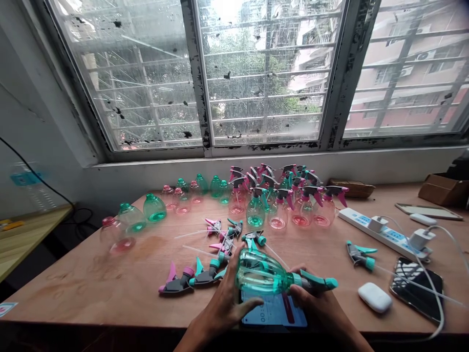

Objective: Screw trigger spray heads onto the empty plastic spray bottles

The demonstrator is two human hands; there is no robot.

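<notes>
My left hand [223, 305] wraps around the body of a clear green spray bottle [262, 276] lying on its side above the table's front edge. My right hand [320, 308] grips the teal and grey trigger head [315, 282] at the bottle's neck. Under both hands lies a phone [273, 310] with a lit screen. Loose trigger heads [200, 276] with dip tubes lie just left and behind my hands.
Assembled pink and green spray bottles [278, 205] stand at the back by the window. Headless bottles [139, 217] sit at the back left. A power strip [381, 232], another trigger head [361, 255], a white earbud case [374, 297] and a second phone [415, 288] lie right.
</notes>
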